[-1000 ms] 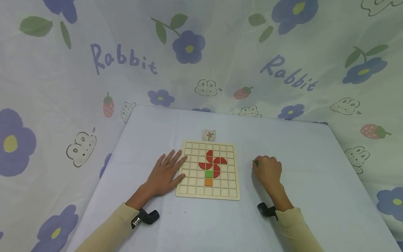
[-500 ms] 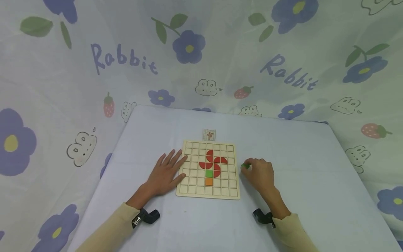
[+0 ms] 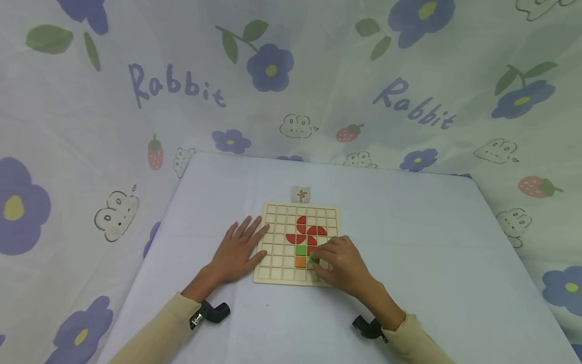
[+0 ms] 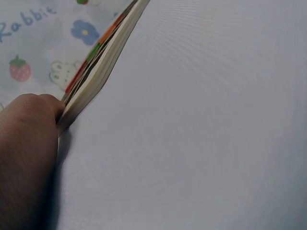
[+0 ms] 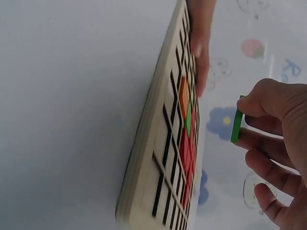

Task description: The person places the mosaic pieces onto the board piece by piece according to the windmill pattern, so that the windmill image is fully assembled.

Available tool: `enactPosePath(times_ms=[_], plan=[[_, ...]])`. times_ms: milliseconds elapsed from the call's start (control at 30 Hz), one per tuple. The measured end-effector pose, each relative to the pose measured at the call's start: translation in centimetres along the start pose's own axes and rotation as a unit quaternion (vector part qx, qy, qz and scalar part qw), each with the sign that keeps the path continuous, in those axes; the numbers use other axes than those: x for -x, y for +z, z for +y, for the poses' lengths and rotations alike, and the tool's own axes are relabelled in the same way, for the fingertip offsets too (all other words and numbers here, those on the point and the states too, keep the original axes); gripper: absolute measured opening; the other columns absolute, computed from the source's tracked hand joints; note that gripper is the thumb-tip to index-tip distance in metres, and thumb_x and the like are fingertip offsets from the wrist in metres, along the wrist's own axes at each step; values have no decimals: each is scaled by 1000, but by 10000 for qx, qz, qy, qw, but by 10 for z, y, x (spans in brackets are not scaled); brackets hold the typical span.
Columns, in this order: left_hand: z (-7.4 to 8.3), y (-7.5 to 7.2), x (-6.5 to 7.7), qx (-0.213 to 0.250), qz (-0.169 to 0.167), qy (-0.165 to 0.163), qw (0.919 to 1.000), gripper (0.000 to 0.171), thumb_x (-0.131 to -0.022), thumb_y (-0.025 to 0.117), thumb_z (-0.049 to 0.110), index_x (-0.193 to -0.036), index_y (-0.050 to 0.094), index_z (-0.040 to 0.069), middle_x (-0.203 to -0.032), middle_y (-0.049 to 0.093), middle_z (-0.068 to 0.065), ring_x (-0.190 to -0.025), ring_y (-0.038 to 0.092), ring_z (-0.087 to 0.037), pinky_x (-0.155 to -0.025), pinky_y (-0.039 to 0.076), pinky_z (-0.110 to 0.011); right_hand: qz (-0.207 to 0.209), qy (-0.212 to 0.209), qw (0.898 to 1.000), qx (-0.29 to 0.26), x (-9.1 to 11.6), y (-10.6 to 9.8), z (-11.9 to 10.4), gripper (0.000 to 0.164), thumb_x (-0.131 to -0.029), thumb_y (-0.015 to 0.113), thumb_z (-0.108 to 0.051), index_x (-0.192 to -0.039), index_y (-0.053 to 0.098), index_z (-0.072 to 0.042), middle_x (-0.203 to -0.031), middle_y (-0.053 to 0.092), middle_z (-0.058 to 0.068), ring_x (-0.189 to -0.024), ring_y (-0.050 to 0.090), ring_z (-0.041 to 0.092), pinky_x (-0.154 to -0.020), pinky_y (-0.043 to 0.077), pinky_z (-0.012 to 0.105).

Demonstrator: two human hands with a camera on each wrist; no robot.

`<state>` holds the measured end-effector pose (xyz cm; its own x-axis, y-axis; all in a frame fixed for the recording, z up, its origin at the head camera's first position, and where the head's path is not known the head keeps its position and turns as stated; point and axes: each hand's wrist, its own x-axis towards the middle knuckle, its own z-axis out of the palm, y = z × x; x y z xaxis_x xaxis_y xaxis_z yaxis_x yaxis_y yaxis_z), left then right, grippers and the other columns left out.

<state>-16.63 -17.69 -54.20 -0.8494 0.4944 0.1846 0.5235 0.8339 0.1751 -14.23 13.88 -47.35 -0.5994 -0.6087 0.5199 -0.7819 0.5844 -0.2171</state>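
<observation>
A wooden grid board lies on the white table. Red rounded pieces form a pinwheel in its cells, with a green square tile and an orange square tile in line below. My right hand is over the board's lower right part and pinches another green tile between thumb and finger; the right wrist view shows this tile edge-on, apart from the board. Spread flat, my left hand rests at the board's left edge, fingertips and thumb touching it.
A small card printed with a pinwheel pattern lies just behind the board. White cloth covers the table. A patterned curtain with flowers and rabbits hangs behind and at the sides.
My right hand has moved left from the table beside the board to over its lower right cells, carrying the green tile. The left hand has stayed in place.
</observation>
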Motion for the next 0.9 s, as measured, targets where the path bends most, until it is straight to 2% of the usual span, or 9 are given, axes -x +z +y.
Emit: enactPosePath(times_ms=[133,267,433,567,733,900], plan=[[-1,0,1,5,17,-1,10000,67,-101,36,54,-156,30,17,-162,18,-8,-148,12,-32,-115,11,-55,12,-521,9984,-224,-2,11,-11,12,-71,83,-13,-80,75,-15,-86,71,-7,-78,57,13,-69,42,32],[-1,0,1,-8,8,-2,10000,67,-101,35,55,-156,29,17,-162,18,-7,-148,11,-31,-116,11,-54,-108,-786,9965,-252,0,21,-20,10,-72,82,-14,-79,75,-15,-86,70,-7,-80,57,13,-69,42,31],[-1,0,1,-38,50,7,10000,67,-101,36,54,-156,30,17,-162,19,-7,-148,12,-31,-115,11,-54,-385,-998,9943,19,5,30,-24,9,-73,83,-17,-78,75,-16,-85,69,-7,-82,58,14,-72,44,32],[0,0,1,-22,72,22,10000,67,-100,36,54,-156,31,17,-162,19,-8,-148,13,-32,-115,12,-55,-605,-897,9939,213,7,34,-23,6,-75,81,-17,-78,76,-17,-86,68,-7,-82,56,14,-69,41,31],[-1,0,1,9,47,5,10000,67,-101,36,54,-156,30,17,-162,19,-8,-148,12,-31,-115,11,-54,-718,-476,9961,186,6,35,-23,6,-75,81,-13,-76,77,-17,-87,66,-7,-81,53,14,-65,39,28],[-1,0,0,8,0,-21,10000,67,-100,36,54,-157,29,17,-162,18,-8,-149,10,-30,-116,9,-54,-1032,-89,9946,107,5,32,-26,11,-78,82,-16,-88,79,-19,-84,65,-9,-78,52,11,-63,38,25]])
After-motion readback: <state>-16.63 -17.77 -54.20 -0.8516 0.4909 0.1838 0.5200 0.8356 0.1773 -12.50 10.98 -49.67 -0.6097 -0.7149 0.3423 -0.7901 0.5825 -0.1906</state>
